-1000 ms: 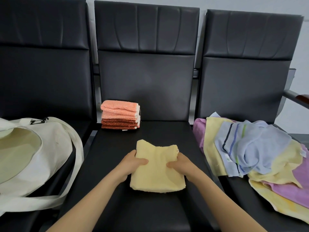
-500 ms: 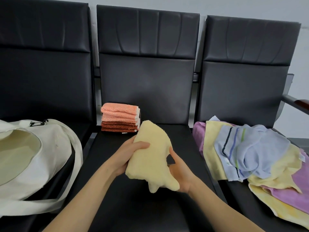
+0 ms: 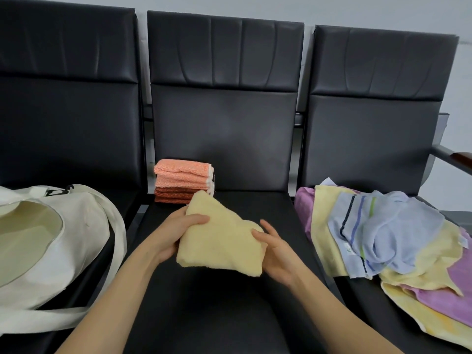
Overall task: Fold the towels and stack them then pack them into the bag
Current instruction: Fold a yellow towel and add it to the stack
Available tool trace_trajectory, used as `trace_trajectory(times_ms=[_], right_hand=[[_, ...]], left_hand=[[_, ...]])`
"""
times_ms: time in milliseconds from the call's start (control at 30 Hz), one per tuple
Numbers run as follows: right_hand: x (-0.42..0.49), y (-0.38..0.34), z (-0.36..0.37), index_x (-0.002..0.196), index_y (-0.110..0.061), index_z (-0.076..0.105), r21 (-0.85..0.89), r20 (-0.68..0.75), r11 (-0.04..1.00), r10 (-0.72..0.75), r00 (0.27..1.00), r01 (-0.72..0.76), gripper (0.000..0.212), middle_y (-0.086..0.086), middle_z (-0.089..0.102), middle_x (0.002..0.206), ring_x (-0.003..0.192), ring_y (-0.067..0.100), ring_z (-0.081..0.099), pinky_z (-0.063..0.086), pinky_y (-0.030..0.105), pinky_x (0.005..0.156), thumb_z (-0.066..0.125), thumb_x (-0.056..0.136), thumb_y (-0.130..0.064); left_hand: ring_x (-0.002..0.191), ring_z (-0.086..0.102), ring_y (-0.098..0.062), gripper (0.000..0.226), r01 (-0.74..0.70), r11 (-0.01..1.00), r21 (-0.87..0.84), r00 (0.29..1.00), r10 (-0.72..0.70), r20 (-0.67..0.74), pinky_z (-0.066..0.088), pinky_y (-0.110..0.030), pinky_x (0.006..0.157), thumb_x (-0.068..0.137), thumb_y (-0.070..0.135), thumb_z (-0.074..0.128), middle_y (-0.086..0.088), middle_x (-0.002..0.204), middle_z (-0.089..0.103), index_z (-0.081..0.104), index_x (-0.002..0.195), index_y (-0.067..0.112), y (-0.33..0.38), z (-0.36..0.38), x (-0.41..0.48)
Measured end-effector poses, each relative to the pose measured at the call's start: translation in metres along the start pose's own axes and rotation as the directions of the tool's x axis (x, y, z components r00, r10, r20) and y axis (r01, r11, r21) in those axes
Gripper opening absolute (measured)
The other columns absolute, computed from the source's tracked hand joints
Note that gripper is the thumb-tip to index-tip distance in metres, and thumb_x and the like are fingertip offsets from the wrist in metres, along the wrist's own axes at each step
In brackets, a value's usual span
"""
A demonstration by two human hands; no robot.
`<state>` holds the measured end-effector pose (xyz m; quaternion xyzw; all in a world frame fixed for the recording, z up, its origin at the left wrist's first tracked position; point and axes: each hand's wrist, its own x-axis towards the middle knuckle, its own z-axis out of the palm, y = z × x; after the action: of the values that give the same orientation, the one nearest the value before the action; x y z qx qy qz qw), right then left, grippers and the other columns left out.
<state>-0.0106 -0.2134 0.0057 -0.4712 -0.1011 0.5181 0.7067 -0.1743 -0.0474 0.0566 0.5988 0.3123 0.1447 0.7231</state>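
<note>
Hands (image 3: 227,241) w/ folded yellow towel (image 3: 222,244)

A: Colours around the black chair (image 3: 224,302)?
B: Held towel (image 3: 222,244): plain pale yellow. Stack (image 3: 182,181) at its back: light orange over rust. Bag (image 3: 63,241) left: cream. Pile (image 3: 398,249) right: lilac, yellow, blue with stripes.

The bag (image 3: 63,241) ran off the left edge; the loose towels (image 3: 398,241) were cropped at lower right.
</note>
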Motion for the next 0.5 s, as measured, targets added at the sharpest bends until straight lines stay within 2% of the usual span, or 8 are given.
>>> trace_trajectory(times_ms=[67, 133, 200, 267, 367, 433, 500], right_hand=[[0.002, -0.005, -0.002, 0.135, -0.030, 0.047, -0.104, 0.003, 0.991, -0.089, 0.996, 0.088, 0.063, 0.005, 0.057, 0.131, 0.112, 0.027, 0.063, 0.054, 0.043, 0.086, 0.069, 0.080, -0.009], [0.000, -0.013, -0.003, 0.127, -0.028, 0.056, -0.190, 0.029, 0.973, -0.127, 0.991, 0.131, 0.050, 0.004, 0.058, 0.127, 0.110, 0.025, 0.063, 0.055, 0.039, 0.083, 0.068, 0.083, -0.009], [-0.001, -0.019, -0.007, 0.120, -0.024, 0.063, -0.285, 0.060, 0.948, -0.133, 0.989, 0.145, 0.044, 0.007, 0.059, 0.127, 0.109, 0.024, 0.062, 0.055, 0.035, 0.083, 0.071, 0.079, -0.008], [-0.003, -0.023, -0.009, 0.117, -0.024, 0.064, -0.407, 0.078, 0.898, -0.148, 0.986, 0.167, 0.048, 0.008, 0.056, 0.127, 0.111, 0.025, 0.060, 0.054, 0.034, 0.086, 0.075, 0.075, -0.003], [-0.005, -0.029, -0.015, 0.121, -0.027, 0.059, -0.591, 0.077, 0.784, -0.180, 0.981, 0.191, 0.062, 0.003, 0.051, 0.126, 0.110, 0.020, 0.055, 0.055, 0.027, 0.082, 0.079, 0.070, 0.002], [-0.003, -0.031, -0.017, 0.120, -0.036, 0.055, -0.749, 0.082, 0.634, -0.203, 0.976, 0.194, 0.067, -0.001, 0.049, 0.126, 0.113, 0.019, 0.051, 0.052, 0.035, 0.091, 0.083, 0.065, -0.009], [0.000, -0.029, -0.019, 0.119, -0.042, 0.052, -0.848, 0.060, 0.497, -0.250, 0.966, 0.182, 0.070, -0.003, 0.047, 0.125, 0.114, 0.019, 0.049, 0.048, 0.041, 0.097, 0.082, 0.059, -0.021]], left_hand=[[0.102, 0.064, -0.024, 0.046, 0.004, 0.996, 0.090, 0.997, 0.003, -0.078, 0.052, -0.036, 0.079, 0.083, 0.020, 0.072, -0.011, 0.115, 0.065, 0.049, 0.122, 0.011, -0.005, -0.003, 0.005], [0.103, 0.063, -0.023, 0.057, -0.014, 0.989, 0.150, 0.993, 0.031, -0.112, 0.052, -0.036, 0.083, 0.082, 0.021, 0.075, -0.009, 0.114, 0.062, 0.039, 0.126, 0.020, -0.010, -0.004, 0.008], [0.105, 0.064, -0.023, 0.060, -0.053, 0.988, 0.146, 0.997, 0.061, -0.046, 0.052, -0.035, 0.087, 0.083, 0.016, 0.073, -0.008, 0.115, 0.064, 0.039, 0.128, 0.034, -0.013, -0.004, 0.010], [0.109, 0.061, -0.018, 0.053, -0.078, 0.978, 0.193, 0.997, 0.073, 0.033, 0.051, -0.032, 0.088, 0.083, 0.011, 0.072, -0.005, 0.121, 0.061, 0.051, 0.125, 0.034, -0.013, -0.002, 0.009], [0.115, 0.054, -0.014, 0.071, -0.090, 0.941, 0.325, 0.992, 0.058, 0.109, 0.048, -0.029, 0.094, 0.074, 0.002, 0.077, 0.002, 0.126, 0.056, 0.049, 0.132, 0.033, -0.015, -0.001, 0.009], [0.117, 0.051, -0.013, 0.084, -0.111, 0.904, 0.414, 0.991, 0.068, 0.116, 0.046, -0.027, 0.095, 0.070, 0.000, 0.080, 0.006, 0.127, 0.052, 0.043, 0.139, 0.032, -0.018, 0.002, 0.010], [0.120, 0.047, -0.013, 0.086, -0.151, 0.837, 0.526, 0.988, 0.133, 0.073, 0.042, -0.027, 0.096, 0.070, 0.004, 0.080, 0.008, 0.131, 0.048, 0.040, 0.142, 0.032, -0.021, 0.006, 0.011]])
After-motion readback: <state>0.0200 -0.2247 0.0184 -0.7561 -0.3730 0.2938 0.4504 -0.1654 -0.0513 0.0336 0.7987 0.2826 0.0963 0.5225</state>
